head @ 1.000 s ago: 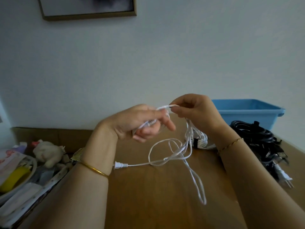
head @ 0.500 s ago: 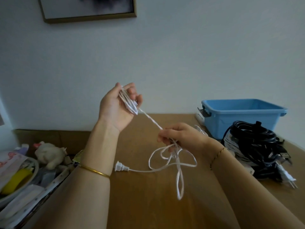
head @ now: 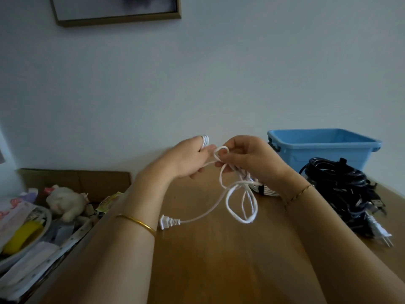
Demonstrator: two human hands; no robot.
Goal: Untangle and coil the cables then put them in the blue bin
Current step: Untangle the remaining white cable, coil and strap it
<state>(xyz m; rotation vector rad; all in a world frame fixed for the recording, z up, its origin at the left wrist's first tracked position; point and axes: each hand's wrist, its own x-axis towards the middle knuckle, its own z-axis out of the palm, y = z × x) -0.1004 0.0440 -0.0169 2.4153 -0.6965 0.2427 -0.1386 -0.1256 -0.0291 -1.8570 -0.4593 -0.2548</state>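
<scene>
The left hand [head: 188, 159] grips several turns of the white power cord [head: 246, 220] wound round its fingers [head: 207, 149], above the counter [head: 219, 264]; the right hand [head: 247, 159] pinches a fresh loop just beside it. The remaining cord hangs in loose loops, its plug [head: 167, 222] lying on the counter. The task seems early: no cable shows in the blue bin [head: 324, 150] (its floor is hidden), and the black cable heap [head: 337, 189] beside it looks uncoiled
</scene>
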